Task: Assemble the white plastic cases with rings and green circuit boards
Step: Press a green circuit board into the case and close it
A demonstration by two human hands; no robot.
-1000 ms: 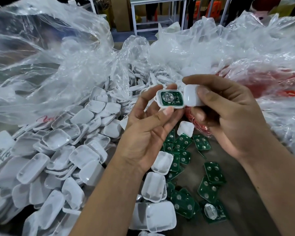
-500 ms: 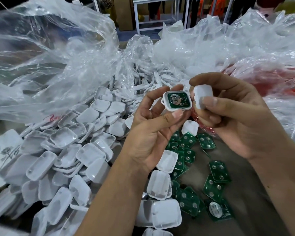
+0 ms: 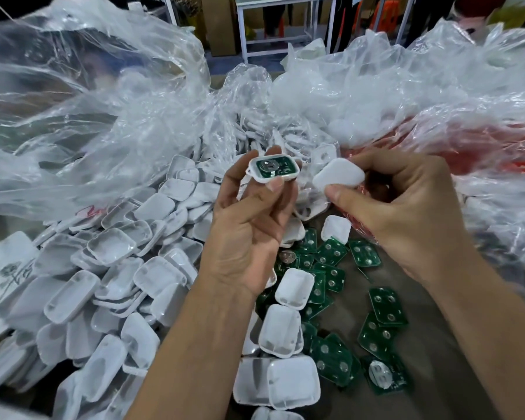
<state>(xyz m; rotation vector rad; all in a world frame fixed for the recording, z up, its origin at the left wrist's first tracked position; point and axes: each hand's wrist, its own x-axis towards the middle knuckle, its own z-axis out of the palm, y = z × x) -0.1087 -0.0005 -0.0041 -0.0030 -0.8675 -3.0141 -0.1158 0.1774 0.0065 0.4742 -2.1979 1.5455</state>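
Two gripping hands: left hand (image 3: 249, 237) around board-filled case half (image 3: 274, 171), right hand (image 3: 406, 213) pinching cover (image 3: 338, 176).

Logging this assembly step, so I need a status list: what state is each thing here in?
Left hand: grips case half.
Case half: open, green board seated inside.
Right hand: pinches cover.
Cover: off, apart from case half.
Loose boards: lying unassembled.
Shell pile: empty, loose.

We find no text, label, brand or number that we can read. A white card (image 3: 3, 268) at the left edge carries a dark printed drawing with marks too blurred to make out, and red scrawl on the clear plastic bag (image 3: 88, 211) is illegible to us.
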